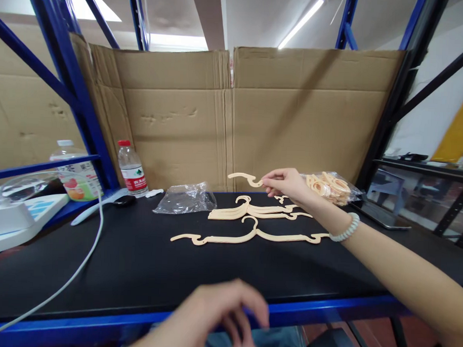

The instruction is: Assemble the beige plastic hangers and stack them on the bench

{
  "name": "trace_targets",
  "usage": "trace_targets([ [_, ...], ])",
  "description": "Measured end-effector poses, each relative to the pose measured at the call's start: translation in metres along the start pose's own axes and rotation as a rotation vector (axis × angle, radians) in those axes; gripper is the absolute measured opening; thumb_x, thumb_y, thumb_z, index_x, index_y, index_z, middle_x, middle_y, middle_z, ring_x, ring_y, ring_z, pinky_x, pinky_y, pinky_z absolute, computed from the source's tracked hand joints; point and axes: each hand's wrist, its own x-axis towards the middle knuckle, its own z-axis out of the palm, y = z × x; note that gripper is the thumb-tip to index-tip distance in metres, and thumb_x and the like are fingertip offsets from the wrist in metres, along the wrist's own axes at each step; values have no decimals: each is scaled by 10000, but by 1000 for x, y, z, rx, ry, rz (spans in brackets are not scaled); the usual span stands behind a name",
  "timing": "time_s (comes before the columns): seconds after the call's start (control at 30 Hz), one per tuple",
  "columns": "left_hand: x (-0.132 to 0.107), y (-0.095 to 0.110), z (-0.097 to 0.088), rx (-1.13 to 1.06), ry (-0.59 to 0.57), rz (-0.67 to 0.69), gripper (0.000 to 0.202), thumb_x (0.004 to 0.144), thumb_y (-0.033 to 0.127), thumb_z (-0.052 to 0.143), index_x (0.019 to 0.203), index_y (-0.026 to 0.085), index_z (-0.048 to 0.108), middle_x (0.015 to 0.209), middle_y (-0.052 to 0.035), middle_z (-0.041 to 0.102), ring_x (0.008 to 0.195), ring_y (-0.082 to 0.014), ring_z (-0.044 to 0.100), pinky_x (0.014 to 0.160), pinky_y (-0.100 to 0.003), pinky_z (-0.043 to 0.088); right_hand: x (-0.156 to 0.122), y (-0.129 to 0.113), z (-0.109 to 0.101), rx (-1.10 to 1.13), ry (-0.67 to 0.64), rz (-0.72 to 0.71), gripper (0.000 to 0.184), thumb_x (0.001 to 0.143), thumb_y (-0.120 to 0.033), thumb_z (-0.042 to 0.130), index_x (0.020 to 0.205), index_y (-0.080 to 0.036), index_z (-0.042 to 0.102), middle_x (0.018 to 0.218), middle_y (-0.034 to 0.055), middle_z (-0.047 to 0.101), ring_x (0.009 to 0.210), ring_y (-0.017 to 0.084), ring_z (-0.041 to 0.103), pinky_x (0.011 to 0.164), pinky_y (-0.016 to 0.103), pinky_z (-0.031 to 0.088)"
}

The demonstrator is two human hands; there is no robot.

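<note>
My right hand (286,184) reaches over the table, its thumb and fingers pinching a curved, notched cream plastic hanger piece (241,176). Below it lies a stack of cream plastic hangers (230,212), hooks toward the back. In front of the stack, a single cream hanger (229,239) lies spread out, with a notched end piece on each side. Small cream parts (281,199) show just under the right hand. At the table's front edge my left hand (222,312) hovers, fingers loosely bent and apart, nothing visible in it. Motion blurs it slightly.
A plastic bag of cream parts (327,187) lies at the back right. A crumpled clear bag (185,198), a red-capped water bottle (133,170) and a white cable (94,244) are leftward. Cardboard (173,116) walls the back; blue posts (87,118) frame the table.
</note>
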Motion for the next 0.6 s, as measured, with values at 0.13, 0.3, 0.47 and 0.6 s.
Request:
trace_targets([
  [0.13, 34, 26, -38, -313, 543, 13, 375, 745, 293, 727, 1087, 203, 601, 958, -68, 651, 866, -202, 644, 813, -333, 515, -32, -22, 35, 226, -139, -50, 159, 695, -259, 717, 788, -135, 680, 732, 55, 688, 564, 99, 599, 515, 209, 552],
  [0.3, 76, 19, -68, -392, 709, 219, 258, 657, 238, 794, 791, 114, 612, 785, -39, 631, 733, -128, 610, 785, -276, 505, -48, -22, 57, 212, -242, -43, 198, 699, -308, 728, 775, -135, 666, 624, 19, 657, 541, 107, 610, 528, 218, 542],
  [0.47, 79, -3, -86, -417, 706, 157, 233, 665, 233, 784, 778, 103, 627, 763, -23, 610, 670, -79, 560, 707, -217, 469, -30, 4, 43, -25, -268, -58, 272, 825, -401, 604, 767, -140, 654, 739, 60, 687, 637, 140, 639, 628, 267, 536],
  [0.6, 73, -8, -101, -487, 770, 102, 172, 713, 184, 732, 738, 113, 577, 657, 3, 567, 615, -73, 559, 665, -208, 455, -9, 37, 27, -644, -253, -242, 119, 803, -245, 623, 741, -157, 675, 734, 45, 691, 675, 158, 626, 637, 253, 459],
])
